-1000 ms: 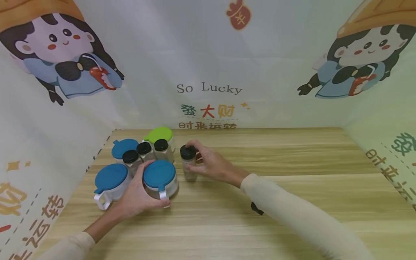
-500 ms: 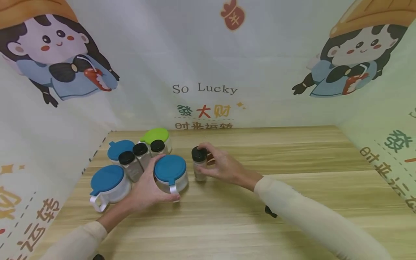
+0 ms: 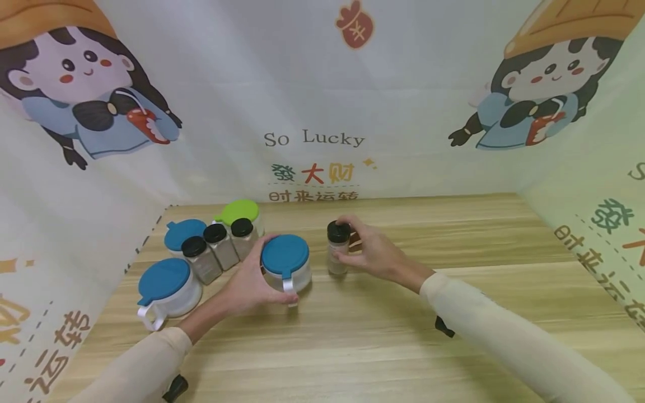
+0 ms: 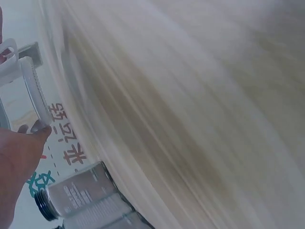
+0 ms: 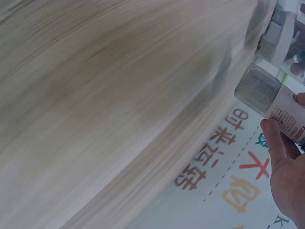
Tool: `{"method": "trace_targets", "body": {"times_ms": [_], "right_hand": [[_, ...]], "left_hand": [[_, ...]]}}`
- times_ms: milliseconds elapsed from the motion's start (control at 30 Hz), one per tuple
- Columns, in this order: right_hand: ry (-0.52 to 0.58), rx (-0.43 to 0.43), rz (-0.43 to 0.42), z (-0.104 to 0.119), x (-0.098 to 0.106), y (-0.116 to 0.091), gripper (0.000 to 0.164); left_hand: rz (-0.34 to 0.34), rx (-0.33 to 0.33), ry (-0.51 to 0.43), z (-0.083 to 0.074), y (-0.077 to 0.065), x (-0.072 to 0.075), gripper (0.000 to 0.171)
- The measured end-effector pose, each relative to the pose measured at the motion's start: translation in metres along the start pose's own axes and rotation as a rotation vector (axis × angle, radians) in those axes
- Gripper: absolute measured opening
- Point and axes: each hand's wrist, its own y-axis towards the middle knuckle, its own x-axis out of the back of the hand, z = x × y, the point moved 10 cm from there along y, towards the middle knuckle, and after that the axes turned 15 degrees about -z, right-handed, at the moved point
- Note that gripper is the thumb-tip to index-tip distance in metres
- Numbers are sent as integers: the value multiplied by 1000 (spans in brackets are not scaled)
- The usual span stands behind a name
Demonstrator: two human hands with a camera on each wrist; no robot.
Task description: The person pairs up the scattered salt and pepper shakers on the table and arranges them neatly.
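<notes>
My left hand [image 3: 252,285] grips a round seasoning pot [image 3: 285,254] with a blue lid and a white handle. Its fingers reach round the far side and the thumb lies by the handle. Just to the right, my right hand [image 3: 380,254] holds a spice jar [image 3: 339,233] upright between thumb and fingers; the jar has a black cap. The right wrist view shows the base and label of this spice jar [image 5: 259,88]. In the left wrist view, only part of the pot [image 4: 34,90] shows at the left edge.
Several black-capped jars [image 3: 218,246] stand in a slanting row left of my hands. Around them are a blue-lidded pot [image 3: 166,280] in front, another blue-lidded pot [image 3: 183,234] behind and a green-lidded pot [image 3: 241,213] at the back. A printed curtain [image 3: 403,101] borders the wooden table [image 3: 453,235].
Both hands have moved to the right, carrying the blue-lidded seasoning pot and the spice jar away from the group. The row of black-capped jars has come into fuller view.
</notes>
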Motion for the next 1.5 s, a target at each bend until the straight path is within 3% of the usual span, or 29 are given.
{"method": "trace_targets", "body": {"times_ms": [433, 800, 1033, 1500], "right_hand": [[-31, -47, -56, -27, 33, -15, 63], [-48, -68, -74, -40, 53, -25, 63], [-93, -91, -105, -49, 73, -30, 63], [-114, -155, -153, -71, 111, -34, 62]], "left_hand": [[72, -49, -75, -8, 21, -43, 119], [88, -49, -68, -22, 35, -61, 121], [131, -79, -78, -31, 48, -83, 120], [186, -50, -91, -34, 55, -126, 120]]}}
